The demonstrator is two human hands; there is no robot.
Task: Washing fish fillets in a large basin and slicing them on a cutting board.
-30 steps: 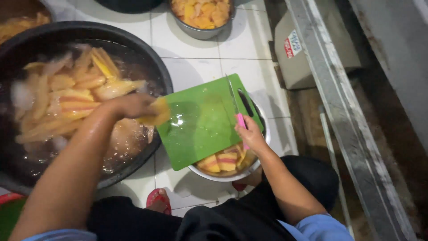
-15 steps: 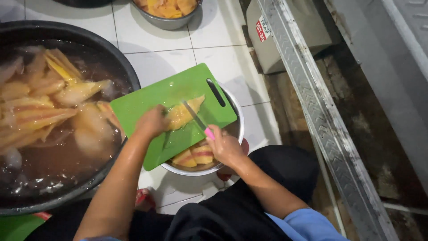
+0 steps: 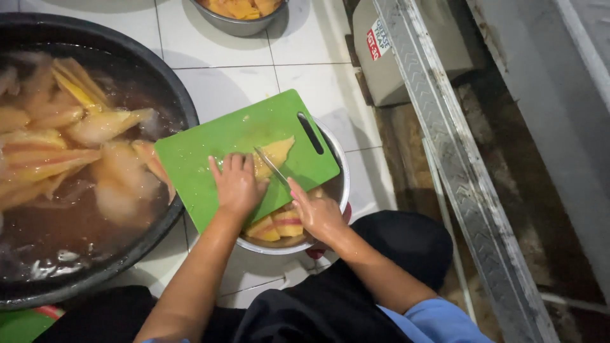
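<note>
A green cutting board [image 3: 210, 149] lies across a metal bowl [image 3: 340, 190] on the white tiled floor. A yellow-orange fruit piece [image 3: 276, 152] rests on the board. My left hand [image 3: 236, 185] presses flat on its near end. My right hand [image 3: 318, 216] grips a knife [image 3: 272, 165], whose blade lies across the fruit piece. Cut orange slices [image 3: 276, 225] sit in the bowl under the board.
A large dark basin [image 3: 181, 95] at the left holds brownish water with several floating fruit pieces [image 3: 95, 127]. Another metal bowl [image 3: 238, 25] of orange pieces stands at the top. A grey box [image 3: 387, 57] and a metal rail [image 3: 457, 165] run along the right.
My left hand carried a fruit piece from the basin onto the board and now pins it. My right hand brought the knife blade onto the piece.
</note>
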